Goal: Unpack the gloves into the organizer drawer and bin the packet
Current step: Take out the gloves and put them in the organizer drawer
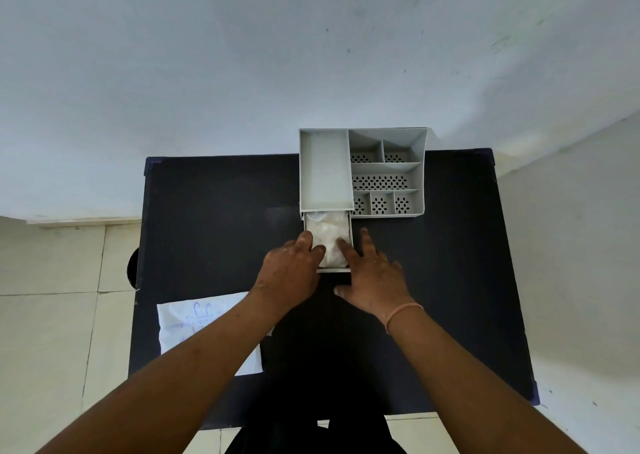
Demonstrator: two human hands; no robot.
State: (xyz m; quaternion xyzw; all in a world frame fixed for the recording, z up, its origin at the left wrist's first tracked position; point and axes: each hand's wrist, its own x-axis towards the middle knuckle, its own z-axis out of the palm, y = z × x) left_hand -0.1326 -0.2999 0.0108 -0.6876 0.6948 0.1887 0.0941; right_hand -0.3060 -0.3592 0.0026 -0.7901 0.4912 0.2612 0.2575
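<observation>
A grey organizer (pixel 388 169) stands at the back of the black table (pixel 214 231). Its small drawer (pixel 350 226) is pulled out toward me and holds crumpled clear plastic gloves (pixel 329 231). My left hand (pixel 289 270) rests at the drawer's left front corner with fingers touching the gloves. My right hand (pixel 372 273) lies at the drawer's right side, index finger pressing on the gloves, other fingers spread on the table. The white packet (pixel 194 329) with blue print lies flat on the table's near left, partly under my left forearm.
The organizer has a tall plain compartment and several perforated small ones, all without contents. A dark round object (pixel 132 268) shows just past the table's left edge. Tiled floor lies to the left, a white wall behind and to the right.
</observation>
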